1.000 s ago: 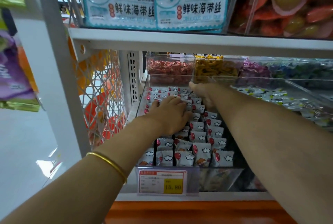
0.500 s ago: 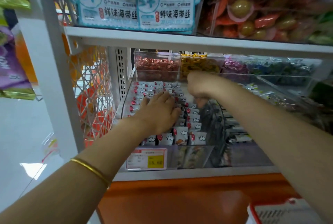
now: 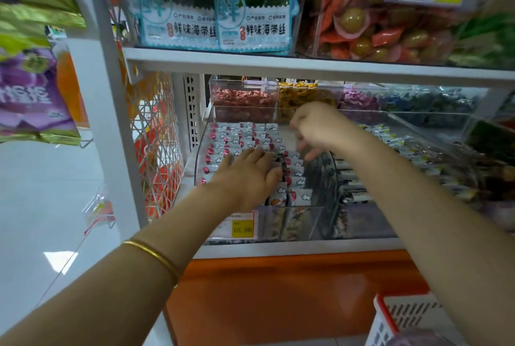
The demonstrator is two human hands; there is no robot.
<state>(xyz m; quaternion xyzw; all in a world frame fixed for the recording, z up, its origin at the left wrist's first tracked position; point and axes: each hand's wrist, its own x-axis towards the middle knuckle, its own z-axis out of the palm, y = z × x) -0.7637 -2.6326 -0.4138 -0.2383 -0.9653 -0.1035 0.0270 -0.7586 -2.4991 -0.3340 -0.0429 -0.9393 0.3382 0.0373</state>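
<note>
Head view looks down at a shelf where a clear bin holds rows of small white packets. The left hand lies flat on the rows near the bin's middle, fingers straight, pressing on the packets and gripping nothing. The right hand hangs above the bin's rear right corner with its fingers curled downward. It is blurred, so I cannot tell whether it pinches a packet or is empty.

The packets fill the left part of the bin in neat lines from the rear edge toward the front edge. Toward the right edge the lines look looser, with a dark gap just beside the left fingertips.

The step in hand appears to be lining the packets up in rows, with the left hand steadying the laid rows while the right works at the rear. The next move probably calls for the right hand to come down at the gap and set or straighten a packet there. It needs a light touch so the neighbouring rows do not tip.
</note>
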